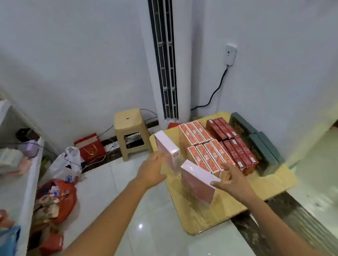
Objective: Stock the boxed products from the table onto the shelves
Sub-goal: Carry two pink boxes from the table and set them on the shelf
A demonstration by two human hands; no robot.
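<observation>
Table [271, 182]: low, pale wood, at right of centre on a glossy tiled floor; it carries all the boxed products.
Far pink box [167, 148]: stands on edge at the table's left rim, its long side running away from the viewer.
Near pink box [197, 184]: also on edge, closer to the viewer and just right of the far one; the 2 do not touch.
Left hand [153, 168]: reaches in from lower left and meets the near end of the far pink box. Motion blur hides the fingers, so whether they close round the box cannot be told.
Right hand [232, 180]: grips the near pink box at its right end, thumb across the top edge, fingers running down the face toward the orange boxes.
Hands: apart, 1 at each pink box.
Orange boxes [204, 145]: 2 upright rows, 3 behind and 4 in front, just right of the pink boxes.
Dark red boxes [234, 142]: 2 rows packed against the orange ones on their right.
Green boxes [264, 148]: along the table's right edge.
Shelves [15, 182]: white unit at far left, well apart from the table, holding blurred packaged goods.
Stool [129, 129]: beige plastic, against the wall behind the table's left corner.
Air conditioner [163, 52]: tall white column behind the table.
</observation>
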